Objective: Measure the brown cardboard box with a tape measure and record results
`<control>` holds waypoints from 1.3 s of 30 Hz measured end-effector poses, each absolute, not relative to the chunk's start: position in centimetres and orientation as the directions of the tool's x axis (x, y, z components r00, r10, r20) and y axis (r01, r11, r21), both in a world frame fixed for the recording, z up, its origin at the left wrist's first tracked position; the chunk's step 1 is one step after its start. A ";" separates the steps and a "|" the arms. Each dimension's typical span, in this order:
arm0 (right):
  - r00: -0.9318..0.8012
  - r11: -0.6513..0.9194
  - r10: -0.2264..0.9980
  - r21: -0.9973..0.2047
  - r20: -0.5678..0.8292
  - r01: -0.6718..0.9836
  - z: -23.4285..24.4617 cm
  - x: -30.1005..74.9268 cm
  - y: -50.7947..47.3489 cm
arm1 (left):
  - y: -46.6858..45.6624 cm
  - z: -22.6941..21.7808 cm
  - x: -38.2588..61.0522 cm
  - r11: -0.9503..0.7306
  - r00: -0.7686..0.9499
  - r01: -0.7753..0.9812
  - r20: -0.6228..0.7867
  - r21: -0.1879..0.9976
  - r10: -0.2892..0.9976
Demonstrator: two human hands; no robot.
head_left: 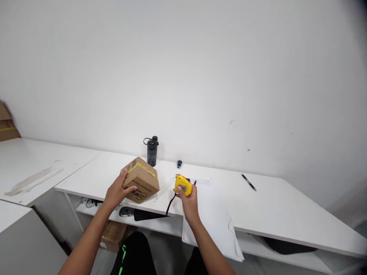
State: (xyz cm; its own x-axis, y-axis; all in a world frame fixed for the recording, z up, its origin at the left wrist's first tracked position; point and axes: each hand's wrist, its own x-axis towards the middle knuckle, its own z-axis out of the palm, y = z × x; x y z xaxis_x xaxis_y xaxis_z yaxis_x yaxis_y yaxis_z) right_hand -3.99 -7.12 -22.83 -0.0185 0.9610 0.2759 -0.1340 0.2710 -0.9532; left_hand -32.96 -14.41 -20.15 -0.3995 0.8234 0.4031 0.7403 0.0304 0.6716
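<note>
My left hand (117, 191) grips the near left corner of a small cardboard box (142, 179) sealed with yellow tape, which rests on the white desk (275, 206) near its front edge. My right hand (188, 198) holds a yellow tape measure (182, 184) just right of the box, with a black strap hanging down from it. A thin strip, seemingly the tape blade, runs from the tape measure toward the box.
A dark water bottle (152, 151) stands against the wall behind the box, with a small dark object (179, 164) beside it. White paper sheets (213, 217) overhang the desk's front edge. A black pen (249, 182) lies further right. More cardboard boxes (7, 124) sit at far left.
</note>
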 end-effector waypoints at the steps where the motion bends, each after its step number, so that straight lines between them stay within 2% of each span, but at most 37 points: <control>1: -0.044 0.271 0.959 -0.953 0.279 -0.139 -22.5 -4.0 -6.7 | -15.1 -21.4 -33.3 0.010 -0.430 0.687 0.395 0.727 0.812; 3: -0.111 0.313 0.940 -0.944 0.323 -0.101 -21.2 -4.5 -5.8 | -15.9 -23.8 -32.9 -0.053 -0.419 0.570 0.346 0.820 0.839; 5: -0.228 0.423 0.880 -0.906 0.418 -0.026 -19.2 -5.7 -4.9 | -16.1 -25.6 -31.7 -0.084 -0.354 0.466 0.272 0.881 0.895; 7: -0.420 0.570 0.756 -0.820 0.502 0.046 -16.9 -7.2 -3.9 | -15.8 -26.4 -30.2 -0.091 -0.371 0.375 0.239 0.922 0.897; 8: -0.535 0.632 0.679 -0.771 0.502 0.079 -15.7 -8.1 -3.4 | -15.5 -26.4 -29.5 -0.102 -0.413 0.325 0.239 0.940 0.879; 10: -0.712 0.732 0.541 -0.667 0.447 0.138 -13.8 -9.9 -2.5 | -14.8 -25.7 -28.3 -0.151 -0.511 0.231 0.252 0.961 0.822; 12: -0.808 0.800 0.458 -0.568 0.370 0.194 -12.6 -11.6 -1.9 | -14.3 -24.6 -27.3 -0.183 -0.558 0.168 0.246 0.969 0.792; 15: -0.882 0.862 0.379 -0.454 0.280 0.226 -12.2 -13.8 -1.5 | -13.7 -23.3 -26.3 -0.149 -0.592 0.110 0.186 0.983 0.784; 18: -0.923 0.892 0.298 -0.416 0.244 0.178 -12.5 -15.0 -1.7 | -13.5 -23.0 -25.7 -0.156 -0.612 0.099 0.183 0.983 0.769; 22: -0.929 0.912 0.303 -0.347 0.211 0.218 -12.4 -14.9 -2.1 | -13.4 -23.3 -25.5 -0.172 -0.608 0.114 0.206 0.978 0.767; 27: -0.940 0.912 0.332 -0.282 0.081 0.298 -11.0 -12.6 -2.0 | -13.4 -23.0 -25.4 -0.182 -0.633 0.146 0.233 0.972 0.738; 34: -0.902 0.832 0.431 -0.374 -0.030 0.410 -10.8 -4.6 -0.7 | -14.1 -22.6 -25.9 -0.052 -0.618 0.292 0.230 0.955 0.752; 39: -0.858 0.770 0.512 -0.423 -0.038 0.478 -11.9 0.4 0.2 | -13.9 -22.6 -26.1 -0.079 -0.604 0.306 0.258 0.949 0.754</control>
